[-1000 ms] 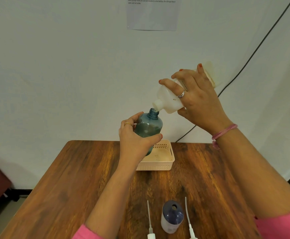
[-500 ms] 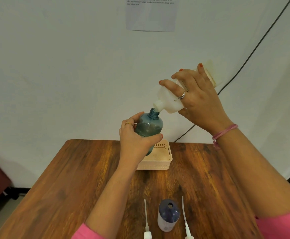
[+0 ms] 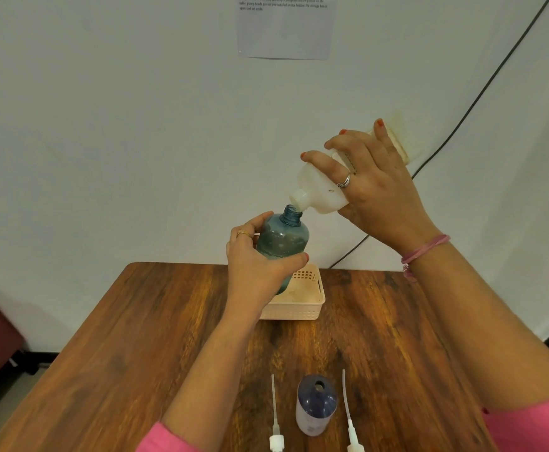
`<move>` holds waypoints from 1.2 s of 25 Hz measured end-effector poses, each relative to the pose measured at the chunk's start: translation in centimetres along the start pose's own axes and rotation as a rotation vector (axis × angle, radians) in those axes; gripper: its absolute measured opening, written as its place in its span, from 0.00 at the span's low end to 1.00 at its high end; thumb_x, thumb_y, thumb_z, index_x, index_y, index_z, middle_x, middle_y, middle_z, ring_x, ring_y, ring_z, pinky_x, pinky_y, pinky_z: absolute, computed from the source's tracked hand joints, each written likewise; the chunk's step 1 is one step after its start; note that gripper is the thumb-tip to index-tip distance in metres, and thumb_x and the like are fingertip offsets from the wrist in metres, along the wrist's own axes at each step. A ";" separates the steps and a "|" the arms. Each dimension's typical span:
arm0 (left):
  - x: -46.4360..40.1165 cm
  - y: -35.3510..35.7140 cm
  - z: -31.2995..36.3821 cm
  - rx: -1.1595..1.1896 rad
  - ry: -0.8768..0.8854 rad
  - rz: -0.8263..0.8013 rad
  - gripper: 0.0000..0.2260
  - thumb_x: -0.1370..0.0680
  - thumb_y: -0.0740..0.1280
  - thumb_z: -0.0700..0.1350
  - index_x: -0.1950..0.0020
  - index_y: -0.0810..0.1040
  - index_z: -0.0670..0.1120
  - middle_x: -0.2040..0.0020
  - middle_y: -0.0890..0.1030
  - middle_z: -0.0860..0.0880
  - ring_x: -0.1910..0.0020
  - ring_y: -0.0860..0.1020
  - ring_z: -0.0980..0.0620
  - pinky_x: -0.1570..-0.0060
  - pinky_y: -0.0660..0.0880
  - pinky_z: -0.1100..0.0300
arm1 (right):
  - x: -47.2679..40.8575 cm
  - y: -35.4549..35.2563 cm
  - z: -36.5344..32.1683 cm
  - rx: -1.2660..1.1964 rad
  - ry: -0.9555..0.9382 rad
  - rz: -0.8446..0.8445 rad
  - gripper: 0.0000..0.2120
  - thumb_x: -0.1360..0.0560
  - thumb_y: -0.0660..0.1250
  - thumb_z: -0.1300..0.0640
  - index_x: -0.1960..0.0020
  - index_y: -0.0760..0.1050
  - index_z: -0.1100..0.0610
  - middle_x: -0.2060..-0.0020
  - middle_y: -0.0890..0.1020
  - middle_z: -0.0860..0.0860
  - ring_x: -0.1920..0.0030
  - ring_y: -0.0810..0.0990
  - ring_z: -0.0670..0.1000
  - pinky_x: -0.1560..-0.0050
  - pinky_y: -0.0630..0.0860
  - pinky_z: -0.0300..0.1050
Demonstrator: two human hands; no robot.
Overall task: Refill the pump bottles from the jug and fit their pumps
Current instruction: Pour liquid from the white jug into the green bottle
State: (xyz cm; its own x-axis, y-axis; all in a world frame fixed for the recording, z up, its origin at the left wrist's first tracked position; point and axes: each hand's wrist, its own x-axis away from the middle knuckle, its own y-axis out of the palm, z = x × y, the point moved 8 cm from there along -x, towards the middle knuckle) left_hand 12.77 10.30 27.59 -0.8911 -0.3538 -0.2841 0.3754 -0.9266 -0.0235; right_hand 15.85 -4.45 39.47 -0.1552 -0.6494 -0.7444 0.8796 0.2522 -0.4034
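Right hand (image 3: 377, 194) tips the white plastic jug (image 3: 323, 194) — spout at the teal translucent bottle (image 3: 282, 239)'s open neck — left hand (image 3: 256, 265) fingers wrapped round it above the wooden tabletop (image 3: 136, 337).

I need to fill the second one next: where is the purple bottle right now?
In the head view the purple bottle stands open near the table's front edge, between the two pumps.
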 end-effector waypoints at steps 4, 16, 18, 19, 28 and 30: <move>0.1 0.2 -0.1 0.004 -0.003 0.003 0.34 0.40 0.82 0.39 0.43 0.70 0.60 0.37 0.74 0.50 0.41 0.76 0.52 0.44 0.79 0.56 | 0.3 0.1 0.1 -0.025 0.039 -0.030 0.37 0.33 0.74 0.62 0.28 0.63 0.51 0.41 0.74 0.59 0.37 0.69 0.60 0.28 0.52 0.62; -0.2 -0.1 -0.9 -0.020 -0.034 -0.012 0.35 0.40 0.82 0.40 0.39 0.71 0.58 0.37 0.74 0.51 0.40 0.75 0.52 0.48 0.78 0.62 | 0.9 0.9 -0.4 -0.029 0.082 -0.005 0.36 0.33 0.73 0.63 0.29 0.64 0.51 0.41 0.75 0.59 0.37 0.69 0.59 0.28 0.52 0.62; -0.3 -0.3 -1.0 -0.027 -0.033 -0.014 0.35 0.40 0.82 0.40 0.40 0.70 0.59 0.38 0.73 0.51 0.41 0.75 0.53 0.49 0.77 0.63 | 0.8 1.0 -0.4 0.000 0.055 0.017 0.33 0.30 0.71 0.62 0.29 0.65 0.51 0.41 0.75 0.58 0.37 0.69 0.59 0.28 0.53 0.62; -0.3 -0.3 -1.0 -0.033 -0.031 -0.016 0.35 0.40 0.82 0.40 0.40 0.70 0.59 0.38 0.73 0.51 0.42 0.75 0.54 0.49 0.77 0.65 | 0.7 1.1 -0.5 0.014 0.039 0.023 0.31 0.29 0.71 0.62 0.29 0.65 0.51 0.41 0.75 0.58 0.37 0.69 0.59 0.27 0.53 0.62; -0.7 -0.9 -1.0 -0.041 -0.014 -0.019 0.32 0.40 0.82 0.39 0.48 0.71 0.63 0.38 0.73 0.51 0.40 0.74 0.54 0.42 0.78 0.56 | 0.0 1.5 -1.1 0.074 -0.062 0.064 0.28 0.24 0.68 0.62 0.28 0.63 0.50 0.40 0.68 0.56 0.36 0.68 0.58 0.28 0.54 0.63; -0.8 -1.2 -1.0 -0.045 -0.014 -0.020 0.32 0.40 0.82 0.39 0.47 0.70 0.63 0.38 0.73 0.51 0.41 0.74 0.54 0.42 0.78 0.56 | -0.2 1.5 -1.4 0.078 -0.068 0.061 0.28 0.24 0.68 0.62 0.28 0.62 0.50 0.39 0.67 0.56 0.36 0.67 0.58 0.27 0.54 0.62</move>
State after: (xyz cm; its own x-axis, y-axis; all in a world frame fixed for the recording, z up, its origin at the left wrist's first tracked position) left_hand 13.32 11.79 26.87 -0.9019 -0.3370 -0.2700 0.3680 -0.9270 -0.0720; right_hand 16.62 -2.91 38.28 -0.0722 -0.6822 -0.7276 0.9194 0.2374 -0.3137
